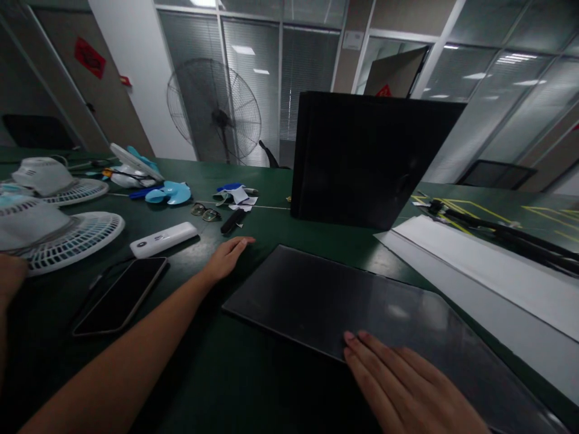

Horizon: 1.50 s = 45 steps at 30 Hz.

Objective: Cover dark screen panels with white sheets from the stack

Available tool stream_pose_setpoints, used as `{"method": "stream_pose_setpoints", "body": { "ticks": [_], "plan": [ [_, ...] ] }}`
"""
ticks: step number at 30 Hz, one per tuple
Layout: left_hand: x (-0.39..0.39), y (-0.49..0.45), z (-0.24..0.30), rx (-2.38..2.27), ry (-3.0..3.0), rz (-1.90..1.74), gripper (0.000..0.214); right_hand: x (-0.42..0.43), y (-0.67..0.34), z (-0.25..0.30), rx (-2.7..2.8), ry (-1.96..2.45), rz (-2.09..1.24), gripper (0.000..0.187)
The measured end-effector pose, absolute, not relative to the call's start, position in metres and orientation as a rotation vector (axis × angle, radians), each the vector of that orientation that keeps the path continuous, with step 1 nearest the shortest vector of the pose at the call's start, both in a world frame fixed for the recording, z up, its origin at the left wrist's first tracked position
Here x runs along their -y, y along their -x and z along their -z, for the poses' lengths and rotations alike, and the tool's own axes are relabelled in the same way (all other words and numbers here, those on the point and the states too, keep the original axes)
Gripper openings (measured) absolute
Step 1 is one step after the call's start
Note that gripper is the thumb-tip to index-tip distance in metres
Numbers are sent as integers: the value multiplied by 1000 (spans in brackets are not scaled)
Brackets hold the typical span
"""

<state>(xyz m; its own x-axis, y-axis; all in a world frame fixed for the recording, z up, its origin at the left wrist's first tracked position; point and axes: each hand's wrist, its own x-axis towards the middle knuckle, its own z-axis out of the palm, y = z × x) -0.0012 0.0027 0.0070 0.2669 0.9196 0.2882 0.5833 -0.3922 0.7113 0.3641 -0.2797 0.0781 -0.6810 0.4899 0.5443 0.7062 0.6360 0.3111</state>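
Note:
A thin dark panel [316, 295] with a glossy surface lies flat on the green table [253, 367]. My right hand [402, 380] rests on its near edge, palm down and fingers stretched out. Left of the panel, my left hand [228, 256] is at the table surface with its fingers extended and holding nothing. A gap shows between it and the panel's left edge. Closest to that hand are a small black object [233, 222] and a white handheld device [163, 239]. Behind the panel stands a large black upright panel or box [366, 163].
A phone [122, 295] lies left of my forearm. Beyond it are glasses [205, 211], a blue fan blade [169, 193] and white fan parts [90, 238]. Another person's hand [11, 277] shows at the left edge. White boards [497, 283] lie on the right.

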Motion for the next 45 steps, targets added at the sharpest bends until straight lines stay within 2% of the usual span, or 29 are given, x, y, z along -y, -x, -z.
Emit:
{"method": "stream_pose_setpoints", "body": {
  "ticks": [3,6,9,13,14,15,18,20,22,26,31,35,39,45],
  "plan": [
    [-1,1,-6,-1383,-2159,-918,80,259,-347,-53,2573,847,768,34],
    [-2,0,-2,-1454,-2359,-743,70,218,-352,-46,2748,875,485,34],
    [-4,-2,2,-1499,-2511,-513,61,156,-392,-57,2735,1212,289,36],
    [-6,-3,1,-1552,-2514,-455,62,79,-487,-59,2161,1870,545,45],
    [-5,-3,-1,-1557,-2507,-447,62,67,-512,-53,1992,2009,590,53],
    [-4,-3,-2,-1557,-2501,-435,62,59,-533,-45,1873,2154,561,62],
    [-2,-4,-8,-1525,-2505,-389,65,54,-572,-21,1867,2426,279,67],
    [-1,-4,-9,-1483,-2518,-370,67,59,-577,-14,1908,2474,198,63],
    [-1,-3,-9,-1455,-2516,-381,67,64,-569,-16,1933,2499,212,50],
    [-3,1,-5,-1411,-2455,-482,57,75,-531,-36,2000,2534,298,37],
    [-1,5,-4,-1318,-2370,-749,60,105,-451,-59,2224,2385,316,31],
    [3,4,-7,-1236,-2346,-851,64,141,-373,-57,2678,1740,115,38],
    [9,0,-14,-1111,-2413,-735,65,166,-325,-41,2850,1216,-89,44],
    [10,-7,-16,-1098,-2598,-437,64,173,-325,-47,2832,900,-479,54]
  ]
}}
